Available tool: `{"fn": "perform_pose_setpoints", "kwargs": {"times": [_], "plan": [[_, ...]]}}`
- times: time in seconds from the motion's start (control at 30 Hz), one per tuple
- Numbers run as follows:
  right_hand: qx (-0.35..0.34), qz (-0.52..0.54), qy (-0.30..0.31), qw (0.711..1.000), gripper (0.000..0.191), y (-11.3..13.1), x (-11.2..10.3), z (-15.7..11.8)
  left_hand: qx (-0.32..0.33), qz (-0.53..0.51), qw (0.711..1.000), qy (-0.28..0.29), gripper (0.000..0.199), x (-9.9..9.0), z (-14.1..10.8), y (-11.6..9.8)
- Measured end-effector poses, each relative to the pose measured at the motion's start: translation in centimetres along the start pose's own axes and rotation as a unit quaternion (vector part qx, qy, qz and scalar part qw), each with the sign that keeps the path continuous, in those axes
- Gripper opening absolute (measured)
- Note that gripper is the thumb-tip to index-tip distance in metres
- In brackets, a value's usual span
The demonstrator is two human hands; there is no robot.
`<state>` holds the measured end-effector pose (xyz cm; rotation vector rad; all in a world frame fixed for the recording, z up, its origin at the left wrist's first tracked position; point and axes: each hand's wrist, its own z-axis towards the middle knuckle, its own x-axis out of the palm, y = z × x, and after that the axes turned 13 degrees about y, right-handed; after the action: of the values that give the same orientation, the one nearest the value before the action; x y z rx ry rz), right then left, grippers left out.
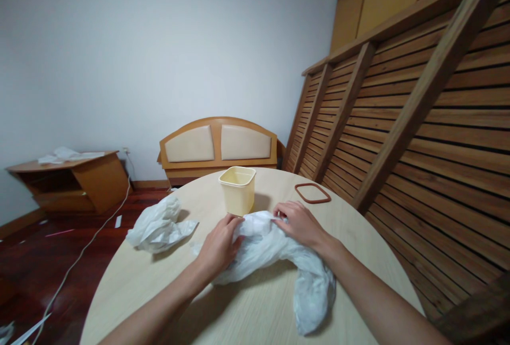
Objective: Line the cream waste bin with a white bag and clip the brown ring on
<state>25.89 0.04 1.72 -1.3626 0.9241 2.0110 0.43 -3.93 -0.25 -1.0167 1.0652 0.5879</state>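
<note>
A crumpled white plastic bag (263, 252) lies across the table in front of me, one end trailing toward the near right. My left hand (221, 244) is closed on its left part, fingers curled into the film. At the upper right of the bag, my right hand (297, 220) pinches its edge. Just beyond the bag stands an upright pale yellow square bin (238, 196), its top uncovered. A brown rounded-square ring (313, 193) rests flat on the table, past my right hand. The fingertips are partly hidden by the plastic.
On the left of the round wooden table (255, 313) lies another crumpled white bag (163, 225). A headboard (218, 148) stands behind the table. Slatted wooden panels (398, 137) lean along the right. A low cabinet (83, 185) and a white cable (93, 238) are at left.
</note>
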Motion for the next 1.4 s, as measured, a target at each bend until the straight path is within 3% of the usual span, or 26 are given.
{"fn": "perform_pose_setpoints", "kwargs": {"times": [0.07, 0.13, 0.23, 0.37, 0.5, 0.67, 0.73, 0.83, 1.0, 1.1, 1.23, 1.4], "plan": [[-0.055, 0.005, -0.001, 0.998, 0.01, 0.0, -0.2, -0.1, 0.004, 0.007, 1.0, -0.006, 0.029, -0.3, -0.1, -0.2], [-0.084, 0.049, 0.038, 0.995, 0.02, -0.1, 0.0, -0.3, 0.009, 0.012, 1.0, 0.0, 0.018, -0.5, -0.3, -0.5], [-0.011, 0.125, 0.071, 0.99, 0.027, -0.4, 0.8, -0.3, 0.021, 0.017, 1.0, -0.006, 0.021, -0.6, -0.6, -1.1], [0.081, 0.111, 0.054, 0.989, 0.026, -1.2, 1.8, -0.3, 0.058, 0.024, 0.998, 0.0, 0.032, -0.5, -0.6, -1.2], [0.11, 0.123, 0.145, 0.976, 0.031, -1.9, 2.1, -0.7, 0.114, 0.052, 0.99, 0.057, 0.06, -0.1, -0.5, -1.0], [0.097, 0.171, 0.225, 0.954, 0.021, -1.8, 2.2, -0.8, 0.091, 0.077, 0.989, 0.089, 0.054, 0.7, -0.3, -1.1], [0.094, 0.177, 0.204, 0.958, 0.017, -1.6, 2.2, -0.6, 0.076, 0.084, 0.99, 0.082, 0.044, 0.9, -0.2, -1.1], [0.073, 0.152, 0.12, 0.978, 0.013, -1.1, 1.8, -0.2, 0.061, 0.099, 0.991, 0.073, 0.028, 1.0, 0.0, -1.1], [-0.036, 0.044, -0.008, 0.998, 0.004, -0.2, 0.5, 0.2, 0.053, 0.131, 0.988, 0.058, 0.016, 0.8, 0.2, -1.2], [-0.085, 0.07, 0.036, 0.993, 0.005, 0.1, 0.4, -0.1, 0.067, 0.131, 0.987, 0.066, 0.01, 0.5, 0.0, -1.4], [-0.036, 0.217, 0.109, 0.969, 0.018, -0.1, 1.3, -0.3, 0.113, 0.103, 0.987, 0.04, 0.021, 0.1, -0.5, -2.0], [0.03, 0.253, 0.08, 0.964, 0.032, -1.1, 2.6, -0.2, 0.125, 0.059, 0.99, 0.0, 0.022, 0.9, -0.5, -1.8]]}}
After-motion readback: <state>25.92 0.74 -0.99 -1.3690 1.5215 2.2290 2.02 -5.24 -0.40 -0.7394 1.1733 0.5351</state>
